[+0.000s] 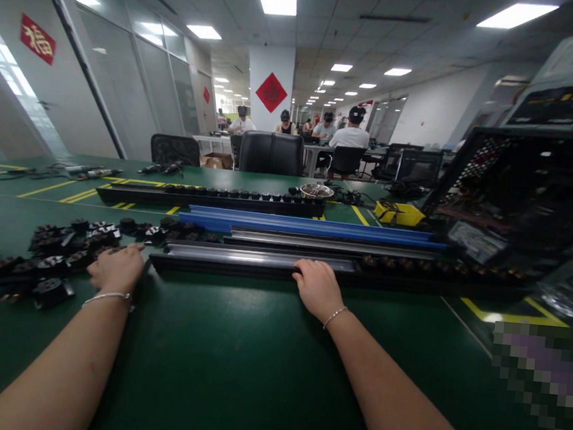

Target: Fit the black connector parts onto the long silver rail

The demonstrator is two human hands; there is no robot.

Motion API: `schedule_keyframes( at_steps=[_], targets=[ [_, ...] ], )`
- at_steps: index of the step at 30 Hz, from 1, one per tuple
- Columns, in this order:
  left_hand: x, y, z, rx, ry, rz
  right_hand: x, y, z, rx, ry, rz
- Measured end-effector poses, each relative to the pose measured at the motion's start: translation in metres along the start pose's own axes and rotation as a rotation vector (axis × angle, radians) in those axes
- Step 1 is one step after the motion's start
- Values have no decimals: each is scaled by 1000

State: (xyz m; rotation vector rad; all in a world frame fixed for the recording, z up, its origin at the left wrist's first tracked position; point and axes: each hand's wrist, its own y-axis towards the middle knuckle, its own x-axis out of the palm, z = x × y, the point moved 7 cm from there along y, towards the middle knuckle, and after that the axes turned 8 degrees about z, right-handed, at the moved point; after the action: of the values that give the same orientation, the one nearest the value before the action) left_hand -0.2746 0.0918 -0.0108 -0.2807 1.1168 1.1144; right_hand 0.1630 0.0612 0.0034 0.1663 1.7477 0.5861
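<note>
My left hand (117,268) is at the right edge of a pile of black socket-like parts (53,241), some with shiny metal pieces. Its fingers are curled, and whatever they hold, if anything, is hidden behind them. A long black channel (226,266) lies crosswise in front of me, with a silvery strip inside. Over its near edge, around the middle, my right hand (317,288) has its fingers bent and grips the wall. Toward the right end, a row of dark parts with coppery spots (412,266) sits in the channel.
Behind it lie a silvery rail (334,244), a blue rail (310,226) and another filled black channel (207,200). A metal bowl (317,191) and yellow bin (399,214) stand farther back. A dark open-fronted rack (514,188) rises at right. Several people sit beyond.
</note>
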Motion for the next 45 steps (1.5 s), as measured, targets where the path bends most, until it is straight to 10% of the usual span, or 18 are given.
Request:
schedule_keyframes(
  at_steps=[3,7,14,20,30,45],
  targets=[
    [4,-6,-14,-245,-107,-91,0,0,0,1,3,-1],
    [-14,-18,8,-25,-195,59,0,0,0,5,20,11],
    [-48,-112,97,785,-336,231,-11,0,3,28,87,120],
    [-39,-216,154,1192,-318,7,-39,-6,40,227,-22,484],
    [-34,-301,197,1092,-296,-137,-39,-23,92,543,-33,634],
    [-33,-302,195,1143,-325,-175,-46,-20,94,471,100,632]
  ],
)
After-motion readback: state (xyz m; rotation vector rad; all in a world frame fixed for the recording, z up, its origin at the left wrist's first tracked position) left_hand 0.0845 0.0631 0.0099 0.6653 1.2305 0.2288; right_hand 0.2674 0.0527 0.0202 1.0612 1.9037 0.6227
